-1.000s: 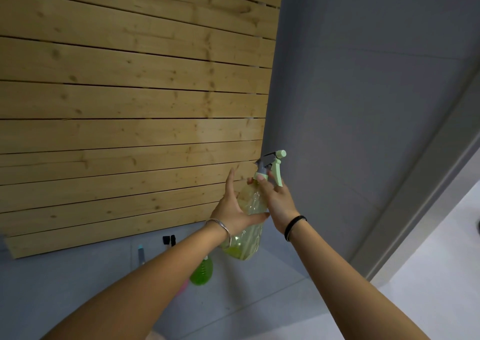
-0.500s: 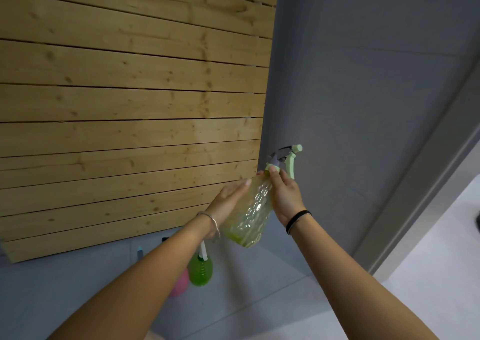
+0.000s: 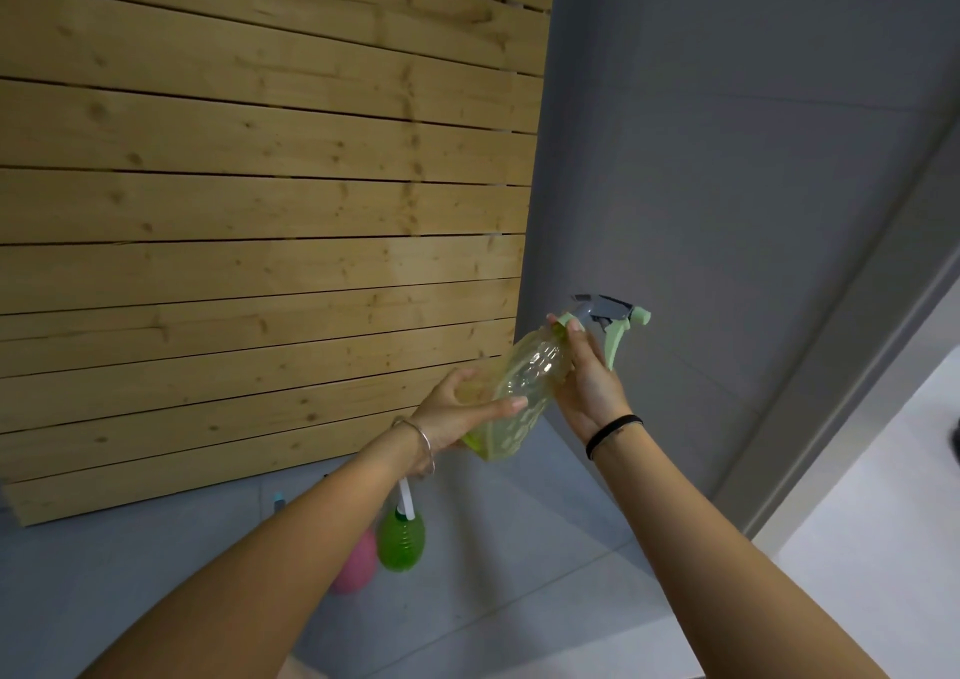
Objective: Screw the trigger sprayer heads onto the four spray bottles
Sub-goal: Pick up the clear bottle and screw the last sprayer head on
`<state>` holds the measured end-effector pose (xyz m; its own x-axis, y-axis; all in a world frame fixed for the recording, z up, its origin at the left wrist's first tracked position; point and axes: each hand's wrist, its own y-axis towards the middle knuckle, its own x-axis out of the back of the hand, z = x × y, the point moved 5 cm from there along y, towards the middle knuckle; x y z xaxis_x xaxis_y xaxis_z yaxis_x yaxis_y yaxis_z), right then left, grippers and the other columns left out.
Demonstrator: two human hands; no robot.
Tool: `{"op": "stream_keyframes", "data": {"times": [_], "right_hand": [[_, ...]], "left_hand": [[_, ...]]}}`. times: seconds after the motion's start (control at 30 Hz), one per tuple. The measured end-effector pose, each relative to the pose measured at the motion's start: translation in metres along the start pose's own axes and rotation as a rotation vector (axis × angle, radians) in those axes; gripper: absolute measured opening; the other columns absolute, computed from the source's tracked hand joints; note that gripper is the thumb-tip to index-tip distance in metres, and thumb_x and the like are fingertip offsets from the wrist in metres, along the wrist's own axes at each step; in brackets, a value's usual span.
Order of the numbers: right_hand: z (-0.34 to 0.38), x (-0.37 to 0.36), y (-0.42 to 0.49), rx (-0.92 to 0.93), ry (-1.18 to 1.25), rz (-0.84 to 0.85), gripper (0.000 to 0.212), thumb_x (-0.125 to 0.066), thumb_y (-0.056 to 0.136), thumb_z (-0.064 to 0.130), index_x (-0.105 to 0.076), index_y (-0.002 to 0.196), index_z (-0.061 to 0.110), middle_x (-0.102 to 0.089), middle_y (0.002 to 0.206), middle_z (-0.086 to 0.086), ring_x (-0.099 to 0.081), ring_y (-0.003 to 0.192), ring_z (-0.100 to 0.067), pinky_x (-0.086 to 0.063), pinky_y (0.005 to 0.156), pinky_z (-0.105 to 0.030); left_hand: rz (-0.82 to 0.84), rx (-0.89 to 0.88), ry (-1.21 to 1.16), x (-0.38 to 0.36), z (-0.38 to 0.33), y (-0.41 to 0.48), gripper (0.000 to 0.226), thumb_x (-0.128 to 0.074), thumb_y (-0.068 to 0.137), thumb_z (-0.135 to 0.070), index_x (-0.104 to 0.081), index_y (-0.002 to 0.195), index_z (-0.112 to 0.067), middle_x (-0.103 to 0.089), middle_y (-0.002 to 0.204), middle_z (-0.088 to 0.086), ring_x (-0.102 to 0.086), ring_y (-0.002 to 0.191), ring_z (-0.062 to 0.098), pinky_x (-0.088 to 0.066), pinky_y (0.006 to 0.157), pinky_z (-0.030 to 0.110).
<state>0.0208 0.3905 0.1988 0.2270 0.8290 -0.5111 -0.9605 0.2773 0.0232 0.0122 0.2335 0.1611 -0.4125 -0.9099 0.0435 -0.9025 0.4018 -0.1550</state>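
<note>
Yellow-green spray bottle (image 3: 524, 382) hangs tilted in mid-air, long axis rising rightward from the left hand (image 3: 462, 413), whose grip wraps its base, to the trigger sprayer head (image 3: 610, 317), whose collar the right hand (image 3: 589, 387) grip pinches.

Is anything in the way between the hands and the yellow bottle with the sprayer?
No, nothing visible. The left hand grips the yellow bottle low on its body, and the right hand pinches the collar under the sprayer head.
</note>
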Motion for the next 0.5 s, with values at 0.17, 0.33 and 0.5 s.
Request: {"op": "stream_keyframes", "data": {"times": [0.17, 0.33, 0.5], "right_hand": [[-0.002, -0.002, -0.001, -0.015, 0.051, -0.037, 0.016, -0.057, 0.091, 0.022, -0.064, 0.097, 0.009, -0.066, 0.096, -0.007, -0.063, 0.087, -0.019, -0.048, 0.095, -0.042], [0.001, -0.002, 0.000, 0.021, -0.020, -0.054, 0.017, -0.060, 0.089, 0.021, -0.066, 0.097, 0.007, -0.070, 0.088, -0.004, -0.068, 0.076, -0.013, -0.057, 0.078, -0.031], [-0.002, -0.006, -0.002, -0.008, -0.039, 0.034, 0.016, -0.058, 0.090, 0.023, -0.069, 0.091, 0.011, -0.073, 0.087, 0.000, -0.070, 0.075, -0.008, -0.057, 0.074, -0.028]], "left_hand": [[0.080, 0.016, -0.016, -0.010, -0.001, -0.003, 0.069, -0.080, 0.058, -0.051, -0.059, 0.118, -0.024, -0.067, 0.115, 0.000, -0.066, 0.098, 0.016, -0.056, 0.072, 0.029], [0.180, 0.045, 0.043, -0.021, 0.003, 0.000, 0.077, -0.073, 0.061, -0.060, -0.052, 0.128, -0.028, -0.066, 0.113, -0.007, -0.063, 0.105, 0.013, -0.055, 0.087, 0.030], [0.297, 0.067, -0.129, -0.020, 0.004, 0.001, 0.074, -0.075, 0.059, -0.058, -0.059, 0.118, -0.016, -0.069, 0.105, 0.004, -0.067, 0.091, 0.019, -0.055, 0.086, 0.040]]}}
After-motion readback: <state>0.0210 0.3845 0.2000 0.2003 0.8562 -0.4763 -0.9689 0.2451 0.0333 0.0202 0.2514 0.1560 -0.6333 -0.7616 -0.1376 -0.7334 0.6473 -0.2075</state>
